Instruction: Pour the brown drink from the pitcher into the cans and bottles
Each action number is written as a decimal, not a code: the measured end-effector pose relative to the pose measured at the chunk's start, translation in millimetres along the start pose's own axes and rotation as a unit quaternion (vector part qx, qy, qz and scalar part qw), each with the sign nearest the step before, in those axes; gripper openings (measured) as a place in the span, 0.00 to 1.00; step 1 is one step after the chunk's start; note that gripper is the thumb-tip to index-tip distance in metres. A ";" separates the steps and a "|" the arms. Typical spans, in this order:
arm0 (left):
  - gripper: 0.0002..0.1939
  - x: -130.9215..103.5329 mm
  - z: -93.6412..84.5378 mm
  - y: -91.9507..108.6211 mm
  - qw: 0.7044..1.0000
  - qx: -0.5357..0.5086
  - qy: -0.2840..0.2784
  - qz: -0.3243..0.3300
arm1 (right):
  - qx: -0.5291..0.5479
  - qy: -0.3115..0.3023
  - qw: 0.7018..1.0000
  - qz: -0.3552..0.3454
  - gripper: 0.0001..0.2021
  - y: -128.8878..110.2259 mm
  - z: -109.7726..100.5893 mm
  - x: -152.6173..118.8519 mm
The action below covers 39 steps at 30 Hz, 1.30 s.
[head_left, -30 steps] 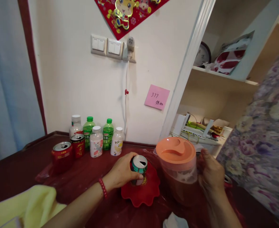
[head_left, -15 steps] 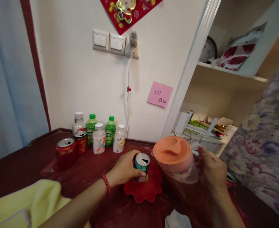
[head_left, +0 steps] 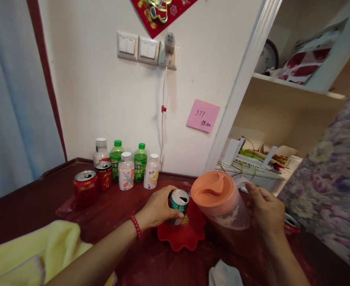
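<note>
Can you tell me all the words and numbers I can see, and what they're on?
"377": pink note; the handwriting underneath is unclear.
"青梅": right green-capped bottle; the lower characters are blurred.
"2": clock at the upper right.
Too small or blurred to read: any writing on the held can, red cans and other bottles.

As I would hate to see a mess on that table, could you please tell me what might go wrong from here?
The right hand holds an orange-lidded translucent plastic pitcher tilted toward the teal-banded metal can, so brownish liquid might miss the can's small opening and splash the red scalloped dish beneath. The left hand holds that can close by, so a bump from the pitcher could tip it.
</note>
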State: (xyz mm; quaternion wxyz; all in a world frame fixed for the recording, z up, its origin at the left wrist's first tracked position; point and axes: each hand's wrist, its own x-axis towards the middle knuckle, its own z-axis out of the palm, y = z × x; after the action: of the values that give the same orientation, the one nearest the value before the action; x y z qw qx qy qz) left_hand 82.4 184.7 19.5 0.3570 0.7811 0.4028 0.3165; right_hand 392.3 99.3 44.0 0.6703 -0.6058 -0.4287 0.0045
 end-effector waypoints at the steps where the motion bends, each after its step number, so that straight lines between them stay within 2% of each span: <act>1: 0.34 0.0 -0.3 0.6 1.000 0.000 -0.001 0.000 | 0.004 0.001 1.000 0.016 0.35 -1.8 0.1 -0.1; 3: 0.34 0.0 -0.9 2.0 1.000 0.002 -0.002 0.001 | 0.006 0.000 1.000 0.030 0.36 -6.6 0.1 -0.5; 9: 0.33 -1.1 -0.9 5.7 1.000 0.010 -0.007 -0.008 | -0.032 -0.004 0.999 0.008 0.39 -22.6 1.3 -2.8; 21: 0.34 -2.3 -0.4 7.5 1.000 0.024 -0.016 -0.012 | -0.059 -0.013 0.998 0.009 0.38 -29.9 3.5 -6.2; 29: 0.35 -1.8 0.8 4.1 0.999 0.033 -0.016 -0.010 | -0.085 -0.013 0.996 -0.008 0.37 -21.2 0.0 -8.1; 34: 0.35 -2.7 0.9 4.4 0.998 0.050 -0.016 -0.016 | -0.102 -0.019 0.994 -0.016 0.34 -24.0 -2.1 -12.3; 39: 0.35 -3.0 3.4 2.6 0.996 0.084 -0.015 -0.022 | -0.120 -0.028 0.992 0.005 0.37 -16.7 -6.0 -4.9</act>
State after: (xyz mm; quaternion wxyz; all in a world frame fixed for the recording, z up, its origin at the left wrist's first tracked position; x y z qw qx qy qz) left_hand 84.6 180.1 19.1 0.3029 0.8041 0.4396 0.2616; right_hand 384.1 87.5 55.4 0.5809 -0.6832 -0.4417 -0.0269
